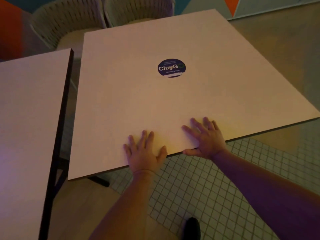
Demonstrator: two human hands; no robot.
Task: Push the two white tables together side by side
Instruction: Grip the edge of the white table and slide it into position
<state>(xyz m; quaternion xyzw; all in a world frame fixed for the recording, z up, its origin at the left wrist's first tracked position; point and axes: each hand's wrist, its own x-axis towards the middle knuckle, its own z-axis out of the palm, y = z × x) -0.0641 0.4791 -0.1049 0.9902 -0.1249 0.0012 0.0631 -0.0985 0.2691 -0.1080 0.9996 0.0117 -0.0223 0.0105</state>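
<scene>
Your left hand [142,153] lies flat, fingers spread, on the near edge of the square white worktop with the round dark-blue sticker [171,68], and your right hand [206,137] rests open beside it, its thumb hooked under that edge; neither grip clasps anything. The second white worktop with the dark edge [29,118] stands to the left. A narrow gap separates the two over the small-tiled floor [199,184].
</scene>
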